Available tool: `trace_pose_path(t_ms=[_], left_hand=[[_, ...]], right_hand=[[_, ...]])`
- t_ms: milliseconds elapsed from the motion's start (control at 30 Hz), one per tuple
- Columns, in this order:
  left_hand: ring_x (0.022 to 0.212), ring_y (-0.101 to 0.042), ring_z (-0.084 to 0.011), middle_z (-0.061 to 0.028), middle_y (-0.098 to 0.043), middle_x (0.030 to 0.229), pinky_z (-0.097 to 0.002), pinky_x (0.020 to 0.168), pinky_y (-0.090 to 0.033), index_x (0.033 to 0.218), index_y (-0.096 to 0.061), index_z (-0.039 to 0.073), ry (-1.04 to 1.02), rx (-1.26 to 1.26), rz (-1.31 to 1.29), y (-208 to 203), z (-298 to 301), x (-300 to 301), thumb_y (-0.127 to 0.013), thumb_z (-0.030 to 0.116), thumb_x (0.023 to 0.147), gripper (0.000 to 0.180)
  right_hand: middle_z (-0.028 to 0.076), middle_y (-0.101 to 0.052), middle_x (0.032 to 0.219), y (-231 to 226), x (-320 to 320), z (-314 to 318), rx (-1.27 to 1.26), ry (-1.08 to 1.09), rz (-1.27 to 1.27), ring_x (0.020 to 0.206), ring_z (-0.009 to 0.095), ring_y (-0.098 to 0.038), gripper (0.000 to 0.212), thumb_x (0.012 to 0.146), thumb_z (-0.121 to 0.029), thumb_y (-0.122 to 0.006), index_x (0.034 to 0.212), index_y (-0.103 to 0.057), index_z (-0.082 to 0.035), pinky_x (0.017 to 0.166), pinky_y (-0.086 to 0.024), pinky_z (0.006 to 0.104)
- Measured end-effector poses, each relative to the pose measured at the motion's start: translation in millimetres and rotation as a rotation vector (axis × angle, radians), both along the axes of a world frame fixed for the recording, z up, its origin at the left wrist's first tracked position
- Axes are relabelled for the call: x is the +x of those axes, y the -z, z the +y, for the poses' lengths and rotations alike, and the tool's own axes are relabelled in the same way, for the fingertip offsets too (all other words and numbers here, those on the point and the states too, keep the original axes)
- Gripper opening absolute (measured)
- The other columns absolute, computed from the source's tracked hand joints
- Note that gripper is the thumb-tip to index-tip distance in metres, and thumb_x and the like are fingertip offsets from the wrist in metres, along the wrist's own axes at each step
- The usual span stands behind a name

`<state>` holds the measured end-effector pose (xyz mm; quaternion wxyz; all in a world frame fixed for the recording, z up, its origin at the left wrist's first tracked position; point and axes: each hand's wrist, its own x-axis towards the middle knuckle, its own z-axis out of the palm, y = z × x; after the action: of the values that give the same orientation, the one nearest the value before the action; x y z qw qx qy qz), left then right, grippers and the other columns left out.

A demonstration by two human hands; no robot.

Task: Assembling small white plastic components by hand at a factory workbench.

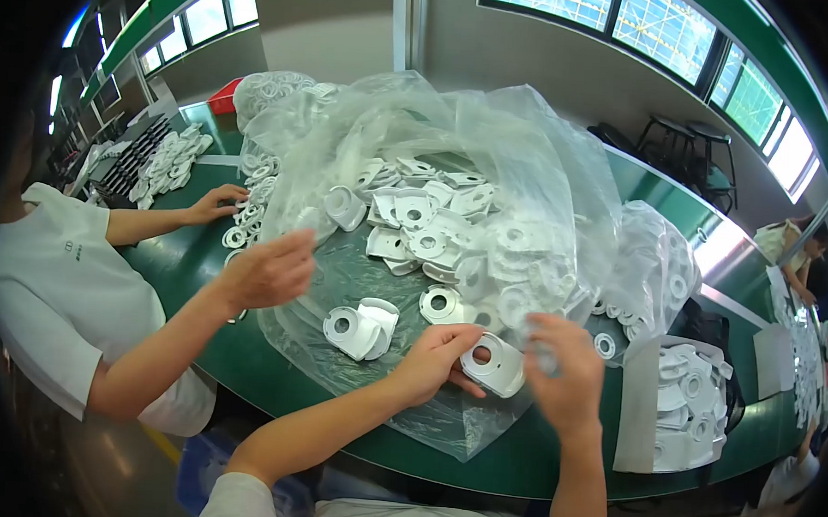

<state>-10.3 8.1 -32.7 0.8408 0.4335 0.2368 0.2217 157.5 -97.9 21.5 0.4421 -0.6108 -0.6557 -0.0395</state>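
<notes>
Between the thumb and fingers of my left hand is a white plastic housing with a round hole, held tilted above the table's near side. Just right of it, my right hand is raised with its fingers curled inward; motion blurs them. Something small and pale shows at those fingertips, too smeared to name. Beyond my hands, a heap of similar white housings lies on a large clear plastic bag. A stacked pair of housings sits apart to the left, and another housing lies just beyond my left hand.
A co-worker stands at the left, one hand raised over the bag's edge, the other at loose white rings. At right are a carton of white parts and a bag of rings on the green table.
</notes>
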Motion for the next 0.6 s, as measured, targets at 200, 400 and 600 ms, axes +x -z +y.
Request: trace_pose_path(t_ms=[200, 400, 600], left_hand=[[0.087, -0.065, -0.0156, -0.0083, -0.064, 0.104, -0.0323, 0.073, -0.06, 0.13, -0.05, -0.001, 0.066, 0.086, -0.077, -9, 1, -4, -0.052, 0.014, 0.097, 0.036], [0.089, -0.065, -0.0161, -0.009, -0.064, 0.104, -0.0305, 0.072, -0.06, 0.122, -0.054, -0.004, 0.087, 0.153, -0.079, -24, -2, -1, -0.056, 0.011, 0.094, 0.032], [0.088, -0.065, -0.0168, -0.011, -0.064, 0.103, -0.0297, 0.073, -0.06, 0.12, -0.055, -0.006, 0.072, 0.23, -0.041, -22, 3, -5, -0.055, 0.006, 0.093, 0.029]], right_hand=[[0.01, -0.062, 0.117, 6, -28, 7, -0.038, -0.1, -0.272, 0.109, 0.033, -0.058, 0.02, 0.07, -0.003, -0.07, 0.09, -0.066, -0.005, 0.094, -0.045, 0.0392], [0.011, -0.064, 0.107, 12, -24, 5, -0.224, -0.144, 0.618, 0.1, 0.02, -0.062, 0.035, 0.078, -0.004, -0.068, 0.111, -0.059, -0.003, 0.089, -0.047, 0.0326], [0.007, -0.064, 0.1, 14, -23, 9, -0.47, -0.283, 1.105, 0.088, 0.015, -0.062, 0.036, 0.083, -0.004, -0.065, 0.118, -0.056, -0.002, 0.075, -0.051, 0.0276]])
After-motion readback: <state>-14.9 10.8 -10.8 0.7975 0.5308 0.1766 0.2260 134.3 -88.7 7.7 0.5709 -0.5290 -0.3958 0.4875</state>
